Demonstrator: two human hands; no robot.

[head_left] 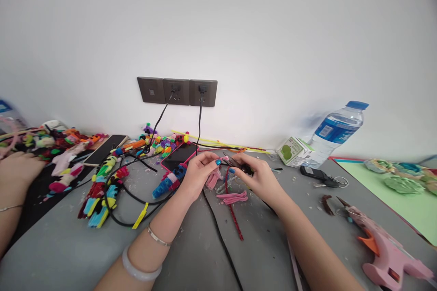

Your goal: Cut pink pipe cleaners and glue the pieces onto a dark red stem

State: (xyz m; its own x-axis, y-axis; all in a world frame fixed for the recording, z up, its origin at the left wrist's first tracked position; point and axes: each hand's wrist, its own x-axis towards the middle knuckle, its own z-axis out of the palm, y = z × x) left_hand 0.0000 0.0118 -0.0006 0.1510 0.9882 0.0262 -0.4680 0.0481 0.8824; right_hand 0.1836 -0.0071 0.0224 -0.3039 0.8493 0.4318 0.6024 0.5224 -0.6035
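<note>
Left hand [198, 173] pinched thumb-to-forefinger on small pink piece [224, 158], probably steadying it for what look like dark-handled scissors [246, 169], right hand [262, 176] curled round them. Piece sits just beyond loose pink pipe cleaners [232, 197]. Wall [256, 54] limits far side; more room near, though black cable [220, 232] crosses. Pink hot-glue gun [384, 248] parked well right, likely for clearance

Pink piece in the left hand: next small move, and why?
Probably hold the left hand steady and ease the dark-handled tool toward the pink piece: the left hand pinches that piece, and the right hand holds the tool close beside it.
</note>
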